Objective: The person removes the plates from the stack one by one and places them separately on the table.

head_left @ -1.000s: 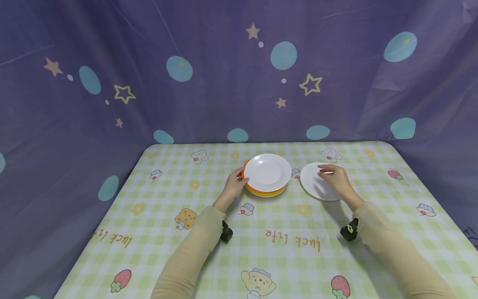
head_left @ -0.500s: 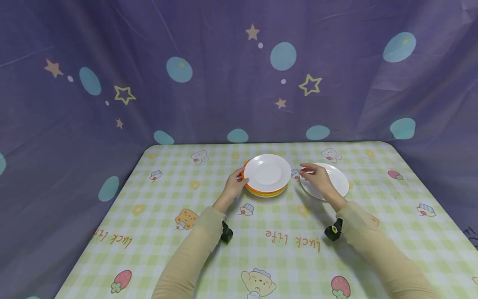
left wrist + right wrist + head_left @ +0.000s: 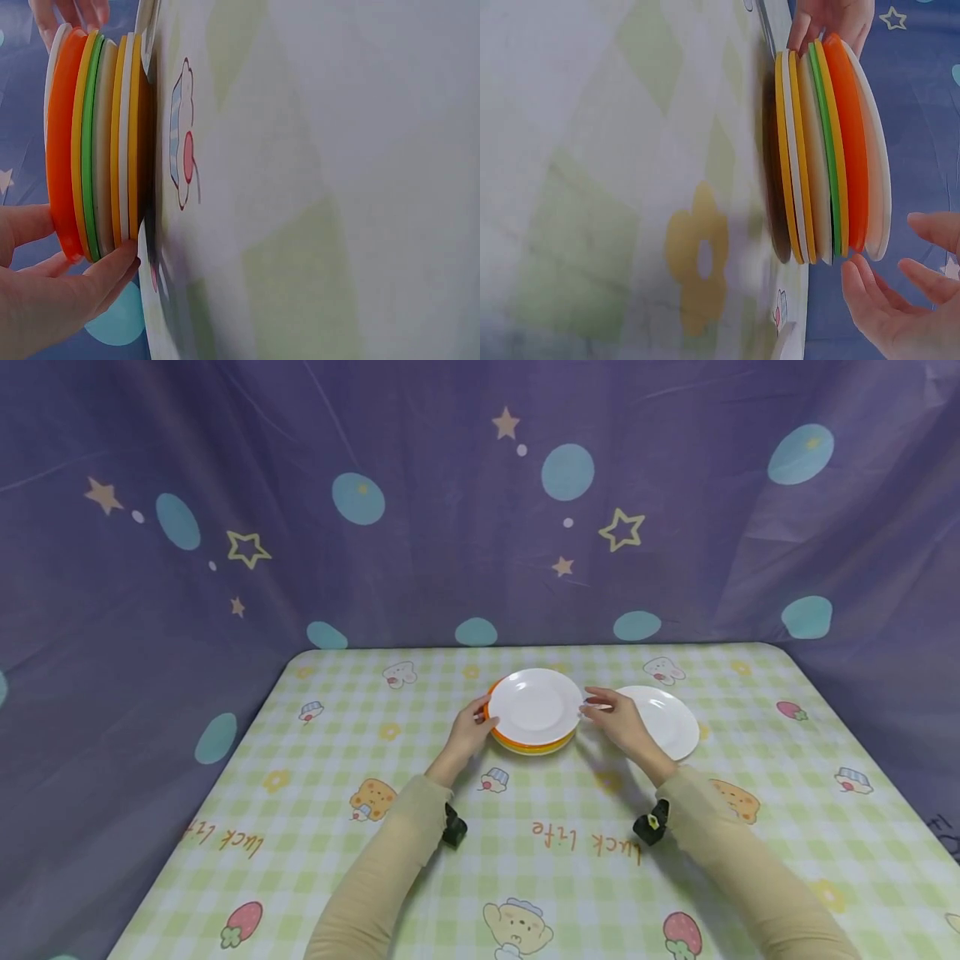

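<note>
A stack of several plates (image 3: 536, 712) stands at the back middle of the table, a white plate on top. Below it, an orange plate (image 3: 61, 150), a green plate (image 3: 91, 150), and yellow, cream and white ones show edge-on in the wrist views. My left hand (image 3: 467, 735) grips the stack's left rim, its thumb by the upper plates and its fingers at the lower ones. At the right rim my right hand (image 3: 621, 725) has loosely bent fingers spread beside the stack; a fingertip is close to the orange plate's edge, and contact is unclear.
A separate white plate (image 3: 671, 722) lies flat right of the stack, partly behind my right hand. The checked tablecloth (image 3: 420, 877) covers the table, and a purple curtain (image 3: 420, 577) hangs behind its far edge.
My right hand has moved left from over the separate white plate to the right rim of the stack. My left hand and the stack have stayed in place.
</note>
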`<state>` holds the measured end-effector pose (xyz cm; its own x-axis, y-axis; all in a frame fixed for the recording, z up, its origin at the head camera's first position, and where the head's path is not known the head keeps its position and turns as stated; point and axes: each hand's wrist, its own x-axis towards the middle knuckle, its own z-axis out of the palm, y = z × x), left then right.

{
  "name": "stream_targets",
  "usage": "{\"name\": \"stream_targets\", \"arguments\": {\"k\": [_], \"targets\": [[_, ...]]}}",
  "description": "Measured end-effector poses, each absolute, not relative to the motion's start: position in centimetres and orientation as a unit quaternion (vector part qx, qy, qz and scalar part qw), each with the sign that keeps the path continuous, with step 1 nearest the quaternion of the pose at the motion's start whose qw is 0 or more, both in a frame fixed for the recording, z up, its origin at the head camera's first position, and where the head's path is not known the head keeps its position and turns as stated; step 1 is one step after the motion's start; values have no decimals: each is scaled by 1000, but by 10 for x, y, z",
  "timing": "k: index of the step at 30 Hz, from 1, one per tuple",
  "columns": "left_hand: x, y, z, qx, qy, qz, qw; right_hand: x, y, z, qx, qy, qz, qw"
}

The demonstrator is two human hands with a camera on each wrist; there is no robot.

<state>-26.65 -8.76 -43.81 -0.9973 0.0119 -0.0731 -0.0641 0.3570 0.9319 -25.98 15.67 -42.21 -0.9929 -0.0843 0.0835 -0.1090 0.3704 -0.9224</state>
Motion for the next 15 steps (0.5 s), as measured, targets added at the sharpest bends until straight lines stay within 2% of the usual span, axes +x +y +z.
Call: {"name": "stream_targets", "arguments": {"k": [15], "targets": [[-267,-88,-438,-18,821,570,31,-260,142,-423,35,-812,582,18]]}}
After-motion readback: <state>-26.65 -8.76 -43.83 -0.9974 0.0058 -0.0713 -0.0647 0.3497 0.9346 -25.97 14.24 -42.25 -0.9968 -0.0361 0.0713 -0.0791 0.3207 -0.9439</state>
